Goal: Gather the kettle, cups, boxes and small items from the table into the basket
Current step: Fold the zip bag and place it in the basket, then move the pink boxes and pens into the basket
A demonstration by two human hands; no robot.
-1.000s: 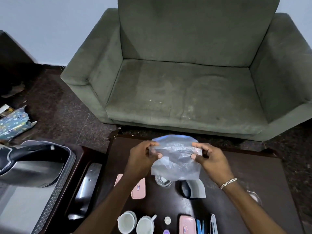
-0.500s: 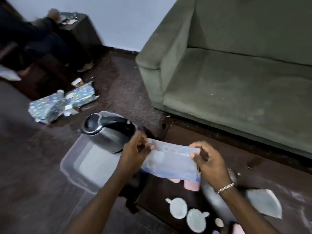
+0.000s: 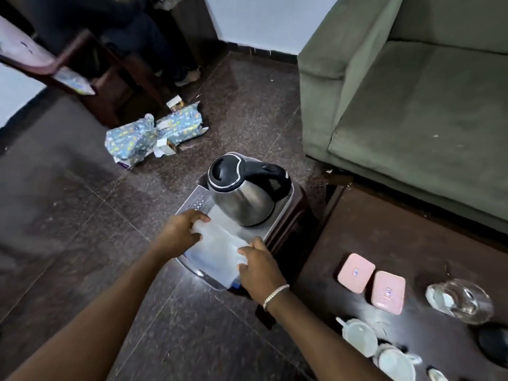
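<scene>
Clear bag [image 3: 217, 254]: both hands pinching ends, left hand [image 3: 178, 233], right hand [image 3: 259, 272]; laid flat into basket [image 3: 284, 200] beside kettle [image 3: 242, 193], saving room.

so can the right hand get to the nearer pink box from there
Probably yes, once free: the right hand is holding the plastic bag over the basket, and nothing stands between it and the pink box.

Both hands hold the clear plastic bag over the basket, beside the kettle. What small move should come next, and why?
Probably lower the plastic bag a little more and let go. The left hand and right hand already hold it low over the near part of the basket, which looks free, while the kettle stands at the far end. Boxes and cups wait on the table.
</scene>
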